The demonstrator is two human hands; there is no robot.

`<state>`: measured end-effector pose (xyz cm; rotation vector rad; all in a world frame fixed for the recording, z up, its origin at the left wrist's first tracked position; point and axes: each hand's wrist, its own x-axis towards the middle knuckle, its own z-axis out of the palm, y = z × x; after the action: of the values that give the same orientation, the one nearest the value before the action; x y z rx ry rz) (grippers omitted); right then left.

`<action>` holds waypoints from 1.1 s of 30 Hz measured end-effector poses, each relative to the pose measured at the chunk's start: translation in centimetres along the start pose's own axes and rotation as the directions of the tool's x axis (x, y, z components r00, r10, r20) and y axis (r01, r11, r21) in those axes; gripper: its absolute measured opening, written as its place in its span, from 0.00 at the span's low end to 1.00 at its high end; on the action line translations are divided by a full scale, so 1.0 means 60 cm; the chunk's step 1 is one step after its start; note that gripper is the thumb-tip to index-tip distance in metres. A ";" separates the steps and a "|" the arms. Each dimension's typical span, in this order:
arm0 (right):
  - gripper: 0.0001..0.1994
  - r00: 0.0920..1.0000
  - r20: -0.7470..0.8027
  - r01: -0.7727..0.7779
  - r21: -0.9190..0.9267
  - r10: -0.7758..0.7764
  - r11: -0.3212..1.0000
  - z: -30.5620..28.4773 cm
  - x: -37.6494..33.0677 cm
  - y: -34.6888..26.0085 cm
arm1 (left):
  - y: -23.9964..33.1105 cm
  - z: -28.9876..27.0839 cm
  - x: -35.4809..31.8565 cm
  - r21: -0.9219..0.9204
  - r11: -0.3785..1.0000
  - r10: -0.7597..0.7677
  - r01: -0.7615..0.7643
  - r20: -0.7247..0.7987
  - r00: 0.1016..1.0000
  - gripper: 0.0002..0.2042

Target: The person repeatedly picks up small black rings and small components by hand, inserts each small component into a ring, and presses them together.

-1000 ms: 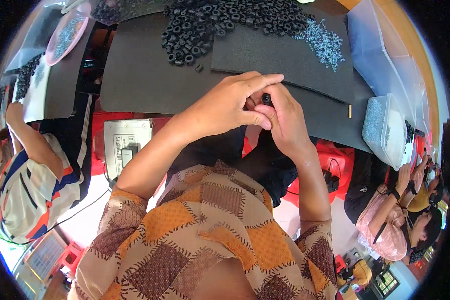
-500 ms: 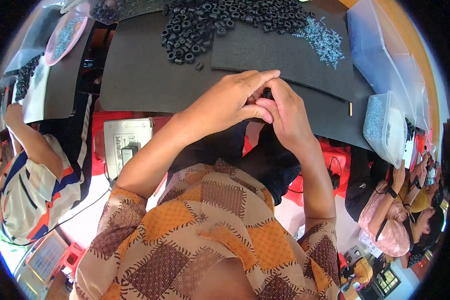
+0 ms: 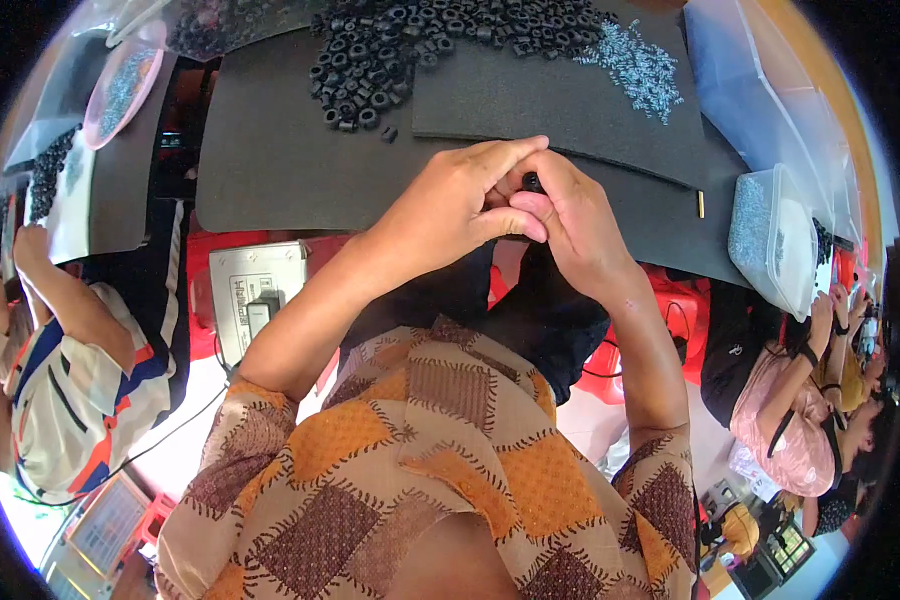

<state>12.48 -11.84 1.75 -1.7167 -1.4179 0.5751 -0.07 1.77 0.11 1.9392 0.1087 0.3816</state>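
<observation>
My two hands meet just over the near edge of the dark work mat (image 3: 290,170). A small black hollow cylinder (image 3: 532,183) shows between them, mostly covered by fingers. My right hand (image 3: 578,220) is closed around it with the thumb bent inward. My left hand (image 3: 470,195) is closed against the right one, its thumb reaching across below the cylinder and its fingertips meeting the right hand above. A large pile of similar black cylinders (image 3: 370,80) lies beyond, with one loose black cylinder (image 3: 389,133) nearer to my hands.
A raised black board (image 3: 530,105) carries a heap of small pale-blue springs (image 3: 635,75). Near its right corner lies a thin brass-coloured pin (image 3: 701,204). A clear plastic tub (image 3: 785,250) stands at the right edge. Co-workers sit left (image 3: 90,390) and right (image 3: 790,420).
The view has shifted slightly. My hands keep almost the same grip around the black cylinder; the co-worker's hands at the right have moved a little.
</observation>
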 end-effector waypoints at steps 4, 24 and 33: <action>0.09 0.999 0.033 -0.024 -0.004 0.024 1.000 -0.009 -0.010 -0.004 | -0.003 -0.028 -0.010 -0.256 0.952 -0.136 0.171 0.150 0.979 0.30; 0.17 0.989 0.054 0.134 0.068 -0.137 0.989 -0.006 -0.013 -0.006 | -0.022 -0.004 0.000 -0.799 0.445 -0.128 0.404 0.390 0.912 0.36; 0.21 0.986 -0.030 0.165 0.054 -0.164 0.985 0.002 -0.020 -0.008 | -0.020 -0.010 0.001 -0.805 0.384 -0.119 0.453 0.443 0.889 0.34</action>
<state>11.78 -12.93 1.87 -1.5399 -1.4947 0.4959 -0.09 2.76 -0.77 0.8180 0.0188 -0.1440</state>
